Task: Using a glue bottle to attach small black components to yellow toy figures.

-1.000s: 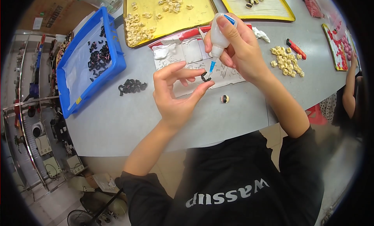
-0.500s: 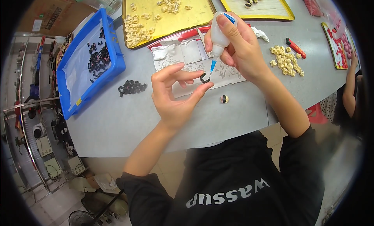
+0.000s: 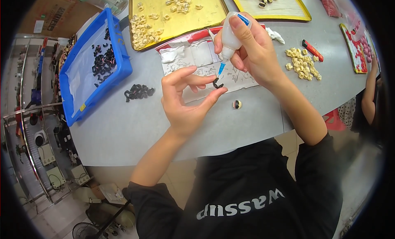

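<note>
Between the thumb and forefinger of my left hand (image 3: 187, 95) is a small black C-shaped piece (image 3: 218, 83). My right hand (image 3: 257, 49) grips a translucent squeeze bottle (image 3: 231, 40), tilted nozzle down. Its blue needle tip (image 3: 221, 68) meets or nearly meets the upper end of the black piece. Beneath both hands lies a stained white card (image 3: 205, 72) with a red edge. A small cream and black assembled piece (image 3: 237, 104) rests on the grey table just right of my left hand.
Left stands a blue tray (image 3: 125, 68) of black pieces, beside a loose black pile (image 3: 139, 93). Cream pieces (image 3: 302, 64) and a red marker-like stick (image 3: 312, 51) lie right. Yellow trays (image 3: 205, 16) (image 3: 306, 14) stand behind. Another person's arm (image 3: 369, 90) reaches in at far right.
The bottle's needle tip has shifted slightly left along the black piece, to its upper end. The black piece has turned a little in my left fingers.
</note>
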Tool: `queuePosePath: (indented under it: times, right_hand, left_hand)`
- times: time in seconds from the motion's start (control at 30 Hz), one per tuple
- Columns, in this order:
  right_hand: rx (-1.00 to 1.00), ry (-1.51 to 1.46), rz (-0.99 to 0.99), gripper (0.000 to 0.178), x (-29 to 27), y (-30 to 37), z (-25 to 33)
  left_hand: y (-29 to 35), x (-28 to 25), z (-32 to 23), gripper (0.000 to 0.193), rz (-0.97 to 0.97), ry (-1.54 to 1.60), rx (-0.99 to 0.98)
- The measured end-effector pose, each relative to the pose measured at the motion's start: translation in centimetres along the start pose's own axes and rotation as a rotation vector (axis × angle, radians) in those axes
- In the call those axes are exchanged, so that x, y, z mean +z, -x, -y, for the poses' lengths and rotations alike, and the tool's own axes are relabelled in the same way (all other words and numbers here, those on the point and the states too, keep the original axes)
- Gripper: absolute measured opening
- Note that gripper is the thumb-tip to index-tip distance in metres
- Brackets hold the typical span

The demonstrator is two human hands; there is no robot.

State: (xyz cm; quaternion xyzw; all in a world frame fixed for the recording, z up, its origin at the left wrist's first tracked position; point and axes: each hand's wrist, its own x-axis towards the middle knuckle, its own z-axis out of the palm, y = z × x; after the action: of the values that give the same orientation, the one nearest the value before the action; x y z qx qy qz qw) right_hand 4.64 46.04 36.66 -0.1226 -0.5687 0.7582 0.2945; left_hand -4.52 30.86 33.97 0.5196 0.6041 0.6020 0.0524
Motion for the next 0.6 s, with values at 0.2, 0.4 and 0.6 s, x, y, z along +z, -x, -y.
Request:
queuePosePath:
  times: [0.2,0.4,0.6]
  right_hand:
    - [0.002,-0.001,-0.003,0.033,-0.03,-0.05,0.05]
    - [0.000,0.018,-0.030,0.034,-0.17,-0.11,0.13]
    - [0.013,-0.010,-0.093,0.039,-0.68,-0.41,0.46]
  left_hand:
    - [0.06,0.00,0.02,0.060,-0.003,-0.003,-0.004]
    - [0.01,0.01,-0.04,0.060,-0.012,-0.002,-0.006]
    - [-0.23,-0.44,-0.12,0.065,-0.053,0.016,-0.004]
